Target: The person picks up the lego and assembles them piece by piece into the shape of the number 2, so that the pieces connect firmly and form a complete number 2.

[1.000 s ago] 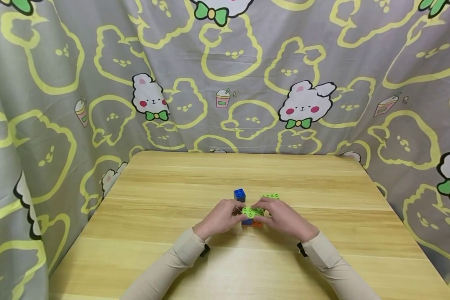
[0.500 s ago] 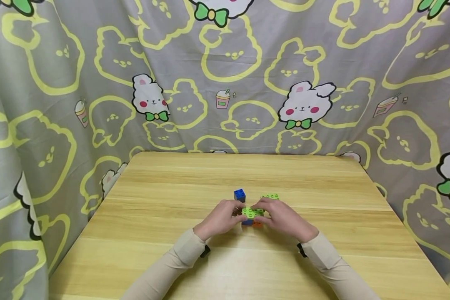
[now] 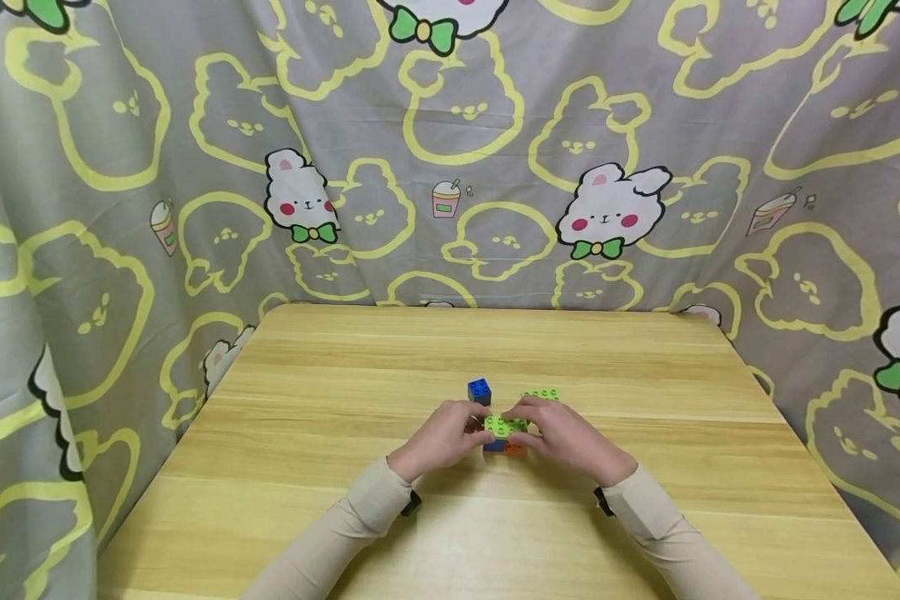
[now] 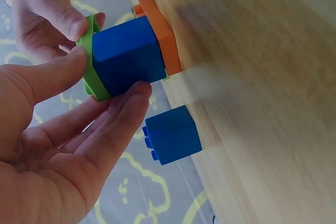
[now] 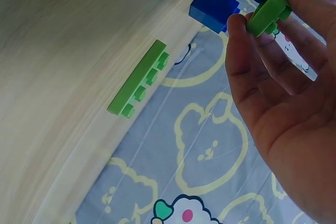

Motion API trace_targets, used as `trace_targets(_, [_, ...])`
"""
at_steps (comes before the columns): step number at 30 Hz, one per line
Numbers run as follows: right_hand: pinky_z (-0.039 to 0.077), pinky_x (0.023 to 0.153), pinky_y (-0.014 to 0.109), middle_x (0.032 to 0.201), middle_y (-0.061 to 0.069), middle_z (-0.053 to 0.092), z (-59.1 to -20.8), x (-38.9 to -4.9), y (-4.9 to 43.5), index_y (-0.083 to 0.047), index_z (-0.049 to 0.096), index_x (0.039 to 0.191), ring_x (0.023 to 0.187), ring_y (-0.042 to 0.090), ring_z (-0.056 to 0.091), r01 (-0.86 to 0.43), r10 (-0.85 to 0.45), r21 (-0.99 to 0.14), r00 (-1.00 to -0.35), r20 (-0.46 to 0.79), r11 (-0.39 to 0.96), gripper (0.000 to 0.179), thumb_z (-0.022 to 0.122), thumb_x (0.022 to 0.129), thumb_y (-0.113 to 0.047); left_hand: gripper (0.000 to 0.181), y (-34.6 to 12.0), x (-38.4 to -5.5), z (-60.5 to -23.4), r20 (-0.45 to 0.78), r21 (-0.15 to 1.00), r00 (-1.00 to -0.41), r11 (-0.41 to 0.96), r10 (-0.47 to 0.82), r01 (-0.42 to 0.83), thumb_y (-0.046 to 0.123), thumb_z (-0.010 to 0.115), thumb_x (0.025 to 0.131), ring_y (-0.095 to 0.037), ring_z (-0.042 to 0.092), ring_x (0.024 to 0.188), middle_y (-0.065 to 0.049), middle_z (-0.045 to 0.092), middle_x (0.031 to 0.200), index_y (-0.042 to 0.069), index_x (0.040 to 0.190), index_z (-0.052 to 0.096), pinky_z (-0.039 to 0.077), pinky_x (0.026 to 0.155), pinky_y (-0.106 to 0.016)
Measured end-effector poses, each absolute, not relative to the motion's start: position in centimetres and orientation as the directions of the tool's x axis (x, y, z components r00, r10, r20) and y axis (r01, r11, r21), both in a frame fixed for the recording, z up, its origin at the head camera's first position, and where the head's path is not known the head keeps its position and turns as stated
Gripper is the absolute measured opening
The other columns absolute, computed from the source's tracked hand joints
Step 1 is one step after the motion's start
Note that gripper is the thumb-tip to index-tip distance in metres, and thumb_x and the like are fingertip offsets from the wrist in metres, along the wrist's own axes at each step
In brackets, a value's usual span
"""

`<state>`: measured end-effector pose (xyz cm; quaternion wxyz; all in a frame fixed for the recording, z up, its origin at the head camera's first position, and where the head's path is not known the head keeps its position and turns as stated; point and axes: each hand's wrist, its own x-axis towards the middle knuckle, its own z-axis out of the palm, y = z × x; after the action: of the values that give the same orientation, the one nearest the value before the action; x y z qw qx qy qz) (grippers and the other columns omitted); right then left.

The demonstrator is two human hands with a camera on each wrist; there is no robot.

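Observation:
A thin light-green toy brick (image 3: 501, 425) lies across the top of a blue brick (image 4: 128, 53), which stands on a flat orange brick (image 4: 163, 38). The green brick's right end juts out past the blue one, showing its hollow underside in the right wrist view. My left hand (image 3: 441, 435) holds the stack from the left, thumb against the green brick and fingers along the blue brick's side. From the other side my right hand (image 3: 579, 440) pinches the overhanging end of the green brick between thumb and fingers.
A separate blue brick (image 3: 479, 392) stands just behind the stack, studs up. Behind the right hand lies a long light-green brick (image 5: 137, 77), partly hidden in the head view. The wooden table (image 3: 330, 358) ends at a patterned curtain (image 3: 495, 125).

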<state>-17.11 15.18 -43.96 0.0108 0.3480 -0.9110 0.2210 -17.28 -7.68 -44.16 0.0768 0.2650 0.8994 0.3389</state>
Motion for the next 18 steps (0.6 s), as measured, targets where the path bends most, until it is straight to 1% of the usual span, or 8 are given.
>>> trace_targets(6, [0.058, 0.09, 0.038, 0.115, 0.0, 0.071, -43.88, -17.01, 15.14, -0.014, 0.073, 0.124, 0.104, 0.017, 0.068, -0.629, -0.624, -0.405, -0.764, 0.163, 0.664, 0.028, 0.07, 0.099, -0.026, 0.033, -7.63, -17.2, -44.16, 0.039, 0.645, -0.849, 0.636, 0.527, 0.424, 0.018, 0.072, 0.097, -0.017, 0.073, 0.093, -0.013, 0.074, 0.112, -0.002, 0.124, 0.069, 0.056, 0.079, -0.021])
trace_targets(12, [0.058, 0.09, 0.04, 0.117, 0.003, 0.07, -44.04, -16.99, 15.16, -0.013, 0.071, 0.128, 0.105, 0.019, 0.069, -0.636, -0.631, -0.404, -0.758, 0.165, 0.658, 0.03, 0.068, 0.1, -0.024, 0.037, -7.65, -17.16, -44.23, 0.039, 0.648, -0.848, 0.633, 0.528, 0.424, 0.018, 0.07, 0.099, -0.019, 0.073, 0.095, -0.015, 0.073, 0.117, -0.004, 0.128, 0.067, 0.057, 0.08, -0.022])
trace_targets(18, [0.058, 0.09, 0.04, 0.115, 0.002, 0.07, -44.08, -17.01, 15.2, -0.013, 0.072, 0.126, 0.104, 0.019, 0.068, -0.637, -0.631, -0.408, -0.757, 0.17, 0.654, 0.029, 0.069, 0.099, -0.023, 0.035, -7.67, -17.14, -44.2, 0.042, 0.649, -0.848, 0.631, 0.529, 0.425, 0.018, 0.072, 0.098, -0.018, 0.073, 0.095, -0.014, 0.073, 0.116, -0.002, 0.126, 0.069, 0.056, 0.08, -0.022])
